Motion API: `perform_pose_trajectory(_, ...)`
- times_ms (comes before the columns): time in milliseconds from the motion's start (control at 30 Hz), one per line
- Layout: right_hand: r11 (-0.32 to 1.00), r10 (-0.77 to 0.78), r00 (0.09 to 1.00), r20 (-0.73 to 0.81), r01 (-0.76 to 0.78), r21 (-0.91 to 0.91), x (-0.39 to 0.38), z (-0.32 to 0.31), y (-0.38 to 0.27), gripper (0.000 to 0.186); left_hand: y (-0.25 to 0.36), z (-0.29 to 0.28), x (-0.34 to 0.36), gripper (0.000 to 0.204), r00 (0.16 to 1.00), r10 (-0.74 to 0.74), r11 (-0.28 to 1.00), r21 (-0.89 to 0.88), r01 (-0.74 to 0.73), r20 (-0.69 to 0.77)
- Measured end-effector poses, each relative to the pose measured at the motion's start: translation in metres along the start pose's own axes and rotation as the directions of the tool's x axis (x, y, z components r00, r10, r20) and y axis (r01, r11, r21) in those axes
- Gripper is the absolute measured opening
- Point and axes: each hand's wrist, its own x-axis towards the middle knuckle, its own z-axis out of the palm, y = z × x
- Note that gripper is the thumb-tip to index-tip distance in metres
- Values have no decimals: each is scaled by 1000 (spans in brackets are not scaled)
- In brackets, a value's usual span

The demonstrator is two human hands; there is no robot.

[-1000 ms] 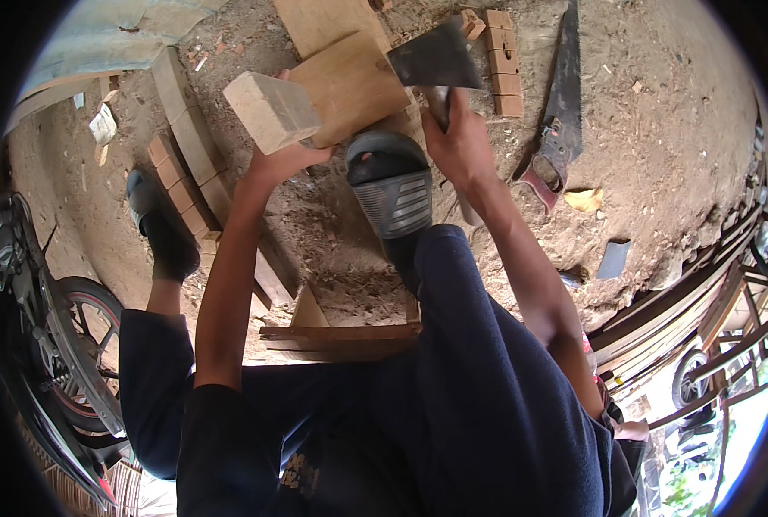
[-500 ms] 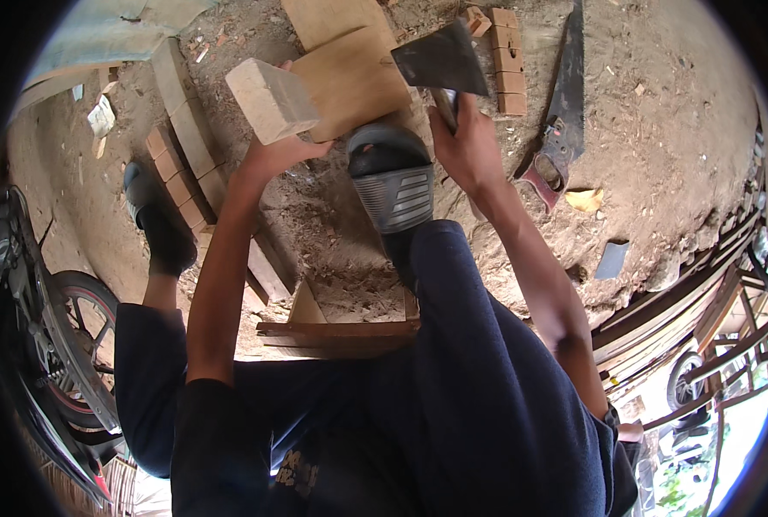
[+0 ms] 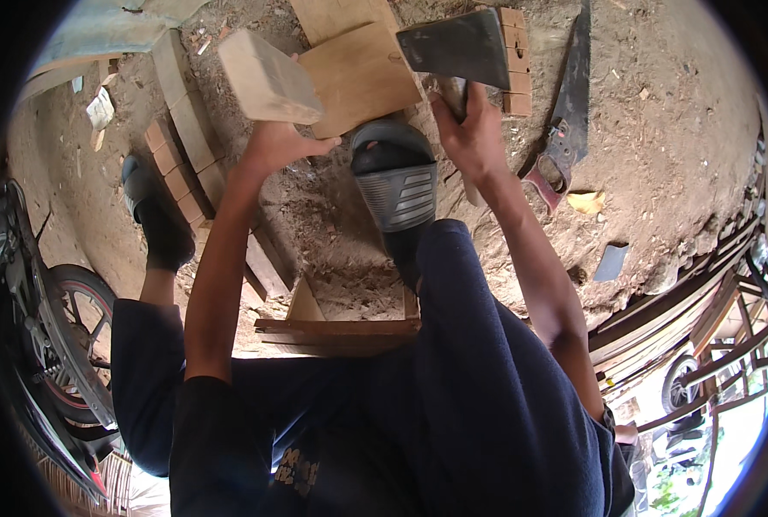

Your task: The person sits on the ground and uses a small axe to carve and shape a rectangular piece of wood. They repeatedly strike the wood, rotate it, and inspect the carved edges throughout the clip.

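Note:
A pale, squared wooden block (image 3: 268,77) is in my left hand (image 3: 274,145). The thumb sticks out to the right below it, and most of the fingers are hidden behind the block. My right hand (image 3: 477,138) is wrapped round the short handle of a hatchet (image 3: 455,45). Its broad dark blade points left, apart from the block. Between and beyond the two hands lies a flat wooden board (image 3: 358,77) on the ground. My sandalled right foot (image 3: 394,185) rests at the board's near edge.
Right of the hatchet lie a row of small reddish-brown blocks (image 3: 515,65) and a handsaw (image 3: 567,121). Long timbers (image 3: 186,129) and more blocks (image 3: 177,177) are on the left, by my other foot. A motorcycle (image 3: 61,336) stands at far left; stacked planks (image 3: 660,319) lie at right.
The hatchet has come up slightly and to the right, its blade turned more level. The block in my left hand has tipped and shifted upward a little. My feet stay put.

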Motion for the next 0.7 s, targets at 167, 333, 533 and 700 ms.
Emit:
perform_pose_trajectory(167,999,48,998,-34,-48,-3,-3,-17,9,43,0,-9,0,127,997,-16,1000,1,16,78)
perform_pose_trajectory(333,998,63,998,18,-63,-19,-8,-23,10,48,11,-17,1,128,978,-122,993,30,118,170)
perform_pose_trajectory(533,995,-30,998,57,36,-93,-7,-11,11,47,14,-22,4,127,968,-135,991,25,133,209)
perform_pose_trajectory(700,976,37,959,280,25,-216,10,-15,3,27,9,-21,5,126,977,-62,996,70,48,205)
